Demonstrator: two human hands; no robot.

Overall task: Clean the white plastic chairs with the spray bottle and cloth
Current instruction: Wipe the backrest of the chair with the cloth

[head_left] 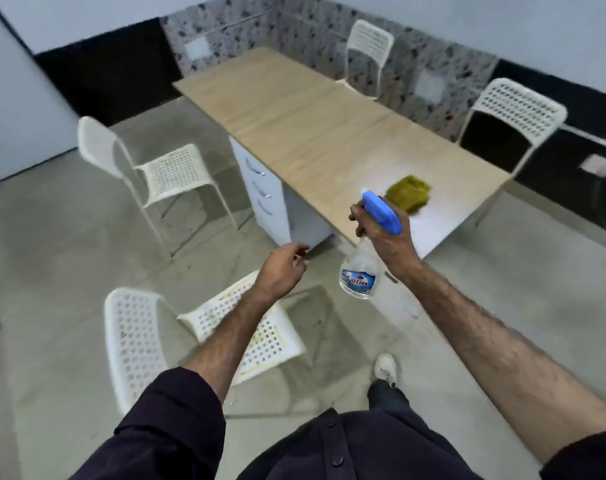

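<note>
My right hand (388, 242) grips the neck of a clear spray bottle (360, 271) with a blue trigger head, held in the air beside the table's near corner. A yellow-green cloth (409, 192) lies on the wooden table (312, 133) just beyond the bottle. My left hand (282, 268) hangs loosely curled and holds nothing, above the seat of the nearest white plastic chair (260, 337). Its perforated seat shows yellowish marks. A second white chair (169, 174) stands to the left of the table.
Two more white chairs stand behind the table, one at the far wall (369, 46) and one at the right (516, 109). A white drawer unit (263, 192) sits under the table. The floor is grey concrete. My shoe (386, 370) is on it below the bottle.
</note>
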